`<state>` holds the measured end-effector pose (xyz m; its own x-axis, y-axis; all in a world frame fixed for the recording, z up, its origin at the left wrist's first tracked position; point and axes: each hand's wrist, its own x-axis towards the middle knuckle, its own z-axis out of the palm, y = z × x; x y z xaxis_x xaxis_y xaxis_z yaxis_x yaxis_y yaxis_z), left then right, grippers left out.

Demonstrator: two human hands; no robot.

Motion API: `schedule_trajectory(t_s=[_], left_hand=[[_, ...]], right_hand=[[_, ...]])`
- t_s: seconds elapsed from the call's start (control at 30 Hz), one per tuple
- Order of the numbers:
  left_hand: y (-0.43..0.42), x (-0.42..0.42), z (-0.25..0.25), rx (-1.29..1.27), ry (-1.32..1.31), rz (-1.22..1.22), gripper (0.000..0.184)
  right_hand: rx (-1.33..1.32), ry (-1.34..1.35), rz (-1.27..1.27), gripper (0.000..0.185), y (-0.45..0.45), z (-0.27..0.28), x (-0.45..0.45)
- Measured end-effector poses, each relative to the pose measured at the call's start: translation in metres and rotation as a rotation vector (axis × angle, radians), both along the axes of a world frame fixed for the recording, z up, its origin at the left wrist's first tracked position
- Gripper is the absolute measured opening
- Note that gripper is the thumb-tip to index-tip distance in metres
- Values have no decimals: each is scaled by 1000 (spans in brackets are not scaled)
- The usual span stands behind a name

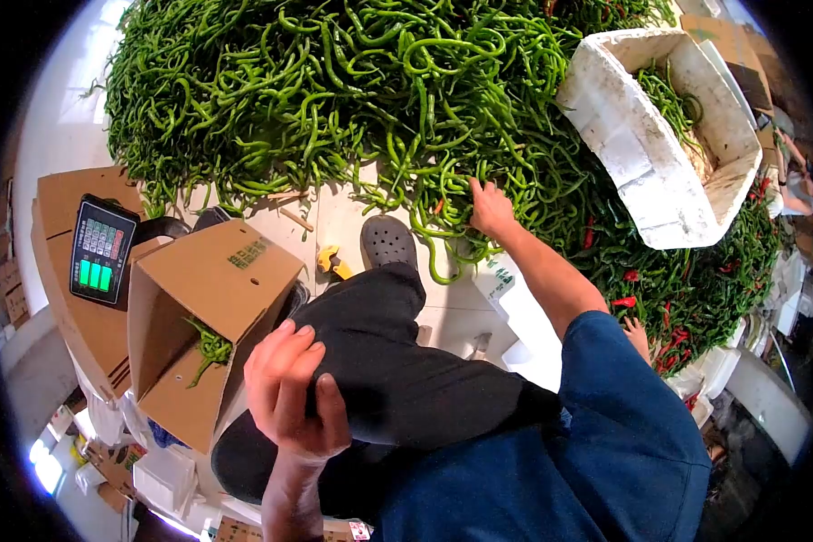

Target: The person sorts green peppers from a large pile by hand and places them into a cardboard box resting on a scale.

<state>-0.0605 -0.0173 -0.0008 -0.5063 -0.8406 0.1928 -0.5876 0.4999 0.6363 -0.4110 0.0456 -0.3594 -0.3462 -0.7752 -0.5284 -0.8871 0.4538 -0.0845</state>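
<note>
My left hand [294,388] is raised over my lap, palm up, fingers loosely curled and the thumb apart; nothing shows in it. Beside it stands a cardboard box [235,262] tipped toward me, with a few green chili peppers [210,349] inside. My right hand [492,210] reaches to the near edge of a large heap of long green chili peppers [334,99]. Its fingers touch the peppers, the index finger stretched out. The undersides of those fingers are hidden, but no pepper is visibly gripped.
A digital scale display [102,251] stands at left against cardboard. A dirty white foam box [637,172] holding peppers sits on the heap at right. Darker peppers with red ones [624,302] lie below it. Another person's hand [637,339] shows beyond my sleeve. Yellow-handled tool [335,262] lies near my shoe.
</note>
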Motion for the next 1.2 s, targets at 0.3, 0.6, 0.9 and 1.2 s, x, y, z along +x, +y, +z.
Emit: schedule_trajectory(t_s=[0.3, 0.6, 0.9, 1.2], left_hand=[[2, 12, -2, -6, 5, 5, 22], [5, 16, 5, -5, -62, -34, 23], [12, 23, 10, -27, 7, 14, 20], [15, 19, 6, -209, 151, 83, 14]], right_hand=[[-142, -41, 150, 74, -5, -8, -23], [-102, -68, 160, 57, -15, -13, 4], [120, -370, 295, 85, -69, 36, -57], [34, -622, 43, 64, -106, 244, -79]])
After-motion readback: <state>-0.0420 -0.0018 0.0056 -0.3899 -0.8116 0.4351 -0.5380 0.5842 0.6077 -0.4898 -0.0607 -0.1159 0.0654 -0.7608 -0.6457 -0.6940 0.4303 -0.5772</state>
